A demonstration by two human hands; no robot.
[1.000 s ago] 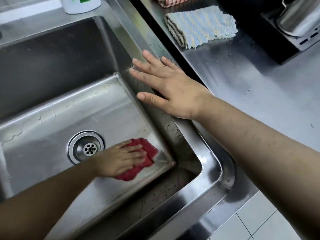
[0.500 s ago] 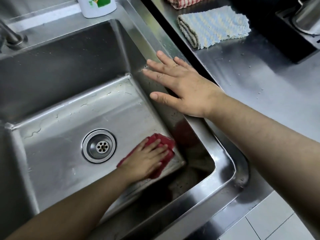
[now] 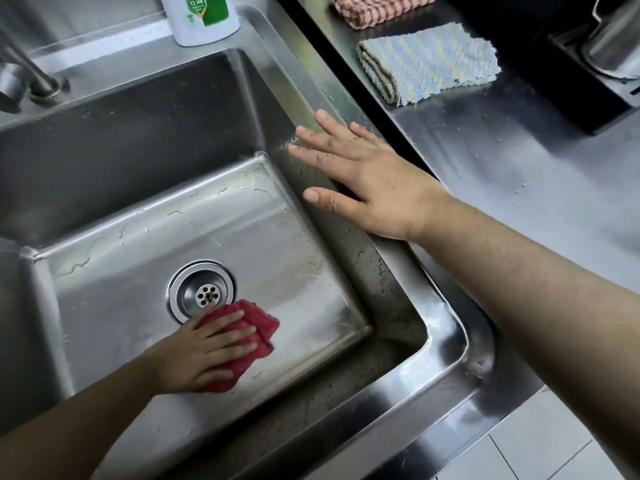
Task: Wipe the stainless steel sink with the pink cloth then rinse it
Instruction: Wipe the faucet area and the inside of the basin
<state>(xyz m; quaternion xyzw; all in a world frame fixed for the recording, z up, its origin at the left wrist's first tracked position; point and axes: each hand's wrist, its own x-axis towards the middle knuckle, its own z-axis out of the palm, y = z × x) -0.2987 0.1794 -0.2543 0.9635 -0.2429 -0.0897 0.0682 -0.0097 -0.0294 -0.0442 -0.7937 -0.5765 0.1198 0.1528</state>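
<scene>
Sink (image 3: pixel 446 327) floor: left hand (image 3: pixel 197 355) flat on cloth (image 3: pixel 256 327).

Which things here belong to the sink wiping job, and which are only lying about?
Part of the job:
- pink cloth, pressed flat under the left hand
- sink
- drain
- faucet, for rinsing

Just lying about:
- soap bottle
- blue striped cloth
- red checked cloth
</scene>
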